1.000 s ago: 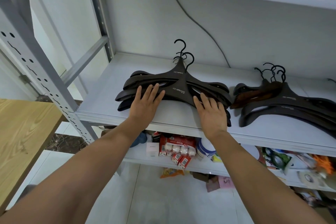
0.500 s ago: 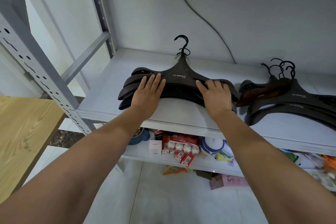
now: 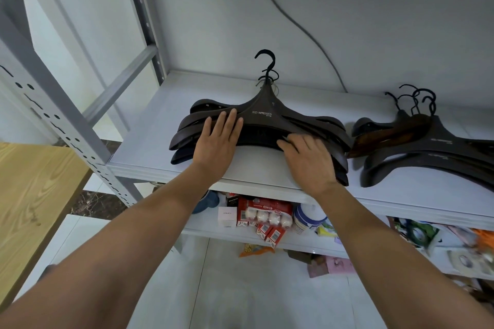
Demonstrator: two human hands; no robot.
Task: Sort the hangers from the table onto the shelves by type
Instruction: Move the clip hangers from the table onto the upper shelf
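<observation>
The left hand (image 3: 216, 141) lies flat, fingers straight and loose, pressing on the left arm of a stack of dark hangers (image 3: 263, 117). The right hand (image 3: 310, 160) rests on the stack's right arm with its fingers bent and their tips on the plastic; I cannot tell whether it is actually gripping. The stack sits in the middle of the frame on a pale grey shelf (image 3: 149, 141), hooks pointing at the back wall. Just to its right on the same shelf is a second pile of hangers (image 3: 433, 152), with a brown wooden hanger (image 3: 387, 136) leaning on it. A black cable (image 3: 302, 29) runs down the wall. Lower centre, red boxes (image 3: 264, 214) sit on the shelf below. A wooden table (image 3: 32, 189) shows at the left edge.
</observation>
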